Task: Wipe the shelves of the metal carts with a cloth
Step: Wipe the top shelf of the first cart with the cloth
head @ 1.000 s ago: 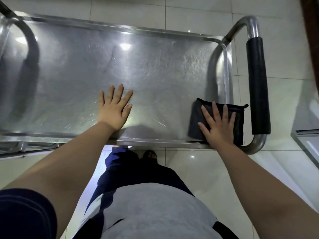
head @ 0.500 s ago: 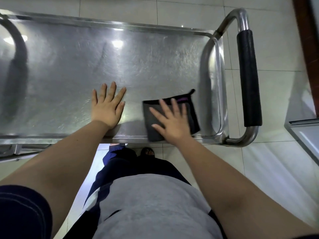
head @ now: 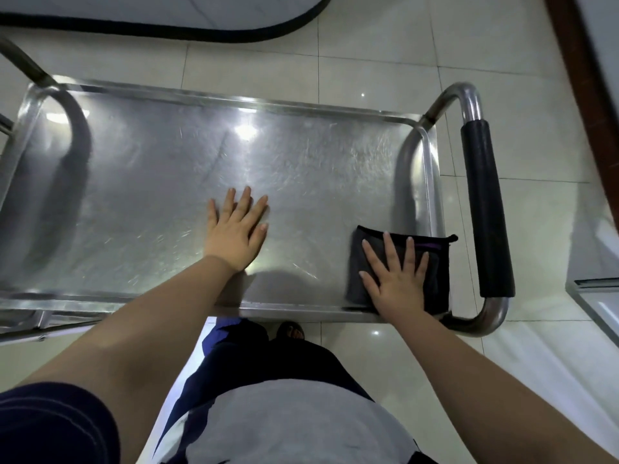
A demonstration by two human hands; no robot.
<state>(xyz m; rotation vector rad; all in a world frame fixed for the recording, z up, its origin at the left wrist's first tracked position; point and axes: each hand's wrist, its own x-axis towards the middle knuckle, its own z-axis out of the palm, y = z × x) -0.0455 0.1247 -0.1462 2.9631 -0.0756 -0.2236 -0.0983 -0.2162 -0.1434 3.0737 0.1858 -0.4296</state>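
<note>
Right grip, flat with fingers straight and spread, presses the dark folded cloth onto the metal cart's shelf at its near right corner, beside the black-sleeved handle; left grip rests flat on bare shelf mid-front, holding nothing.

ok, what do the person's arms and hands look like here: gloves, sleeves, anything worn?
Left hand and right hand are both bare: no gloves, rings or watch visible. The forearms are bare too. A dark navy short sleeve covers the left upper arm; no sleeve is in view on the right.
</note>
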